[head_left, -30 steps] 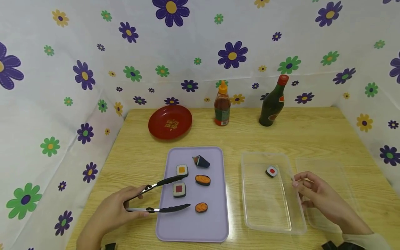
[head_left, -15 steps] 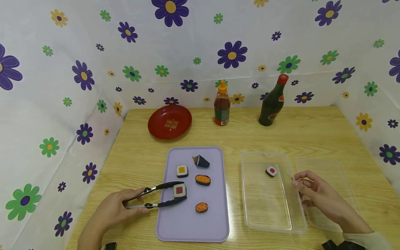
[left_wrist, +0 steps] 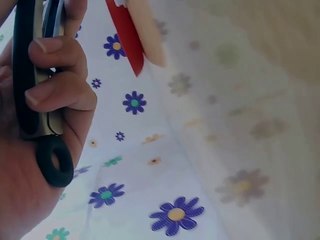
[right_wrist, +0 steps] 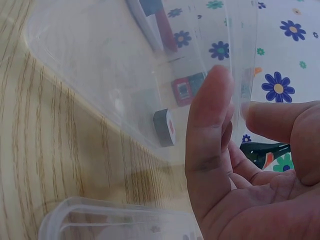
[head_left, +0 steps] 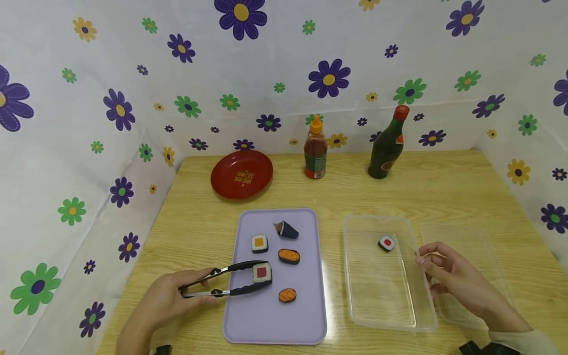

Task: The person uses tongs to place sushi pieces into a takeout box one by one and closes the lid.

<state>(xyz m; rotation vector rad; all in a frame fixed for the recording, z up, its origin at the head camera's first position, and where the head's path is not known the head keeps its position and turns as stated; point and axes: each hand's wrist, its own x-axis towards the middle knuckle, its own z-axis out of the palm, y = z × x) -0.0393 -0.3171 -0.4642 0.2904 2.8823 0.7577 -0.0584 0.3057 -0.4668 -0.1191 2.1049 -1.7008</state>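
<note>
My left hand (head_left: 161,298) grips a pair of tongs (head_left: 246,290) with black tips; the left wrist view shows the fingers curled round the handle (left_wrist: 27,75). The tong tips sit on either side of a square sushi roll (head_left: 262,272) with a red centre, over the lilac tray (head_left: 275,328). Beside it are a yellow-centred roll (head_left: 259,243), a dark hand roll (head_left: 287,230) and two orange-topped sushi pieces (head_left: 289,256). My right hand (head_left: 454,278) pinches the right rim of a clear plastic box (head_left: 377,296), which holds one small red-centred roll (head_left: 387,242).
A clear lid (head_left: 477,261) lies right of the box, partly behind my right hand. At the back stand a red plate (head_left: 226,172), a sauce bottle (head_left: 315,153) with a yellow cap and a dark green bottle (head_left: 386,150). Flowered cloth surrounds the wooden table (head_left: 337,197).
The tongs have narrowed from wide apart to both sides of the red-centred roll, and that roll has shifted slightly right with them. My right hand stays at the box rim.
</note>
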